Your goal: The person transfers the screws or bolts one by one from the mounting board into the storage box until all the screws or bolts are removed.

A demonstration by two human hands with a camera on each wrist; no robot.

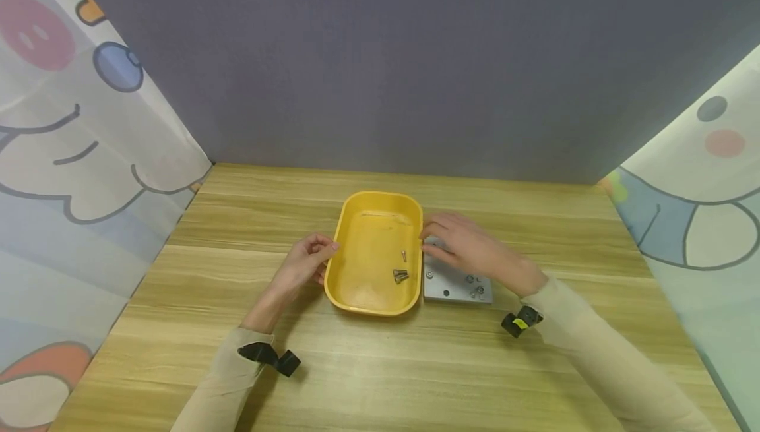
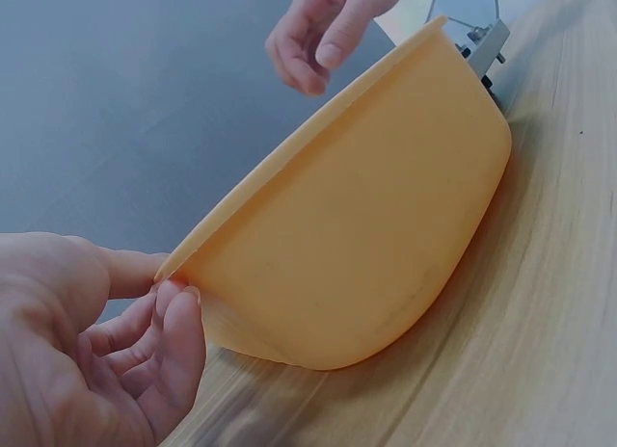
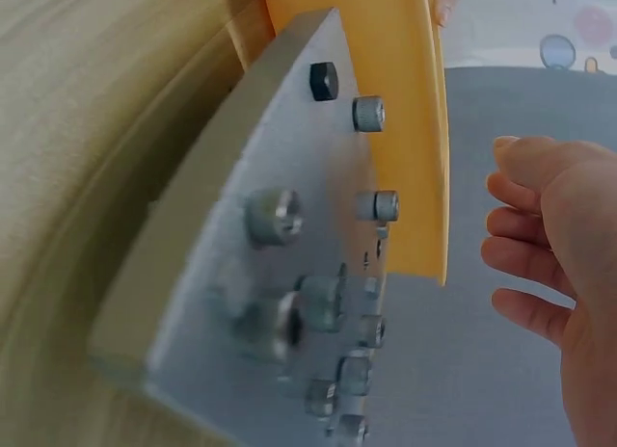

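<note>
Left hand (image 1: 305,260) pinching yellow tray (image 1: 371,311), right hand (image 1: 462,242) above bolt-studded plate (image 1: 449,279), fingers apart

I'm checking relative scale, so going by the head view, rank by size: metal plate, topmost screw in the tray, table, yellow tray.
Largest to smallest:
Table
Yellow tray
Metal plate, partly hidden
Topmost screw

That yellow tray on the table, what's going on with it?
A person is pinching the left rim of the yellow tray with their left hand. Their right hand hovers near the tray's right side, above a metal plate, its fingers holding nothing that shows. A few small screws lie in the tray, and several bolts stand up from the plate beside it on the wooden table.
</note>
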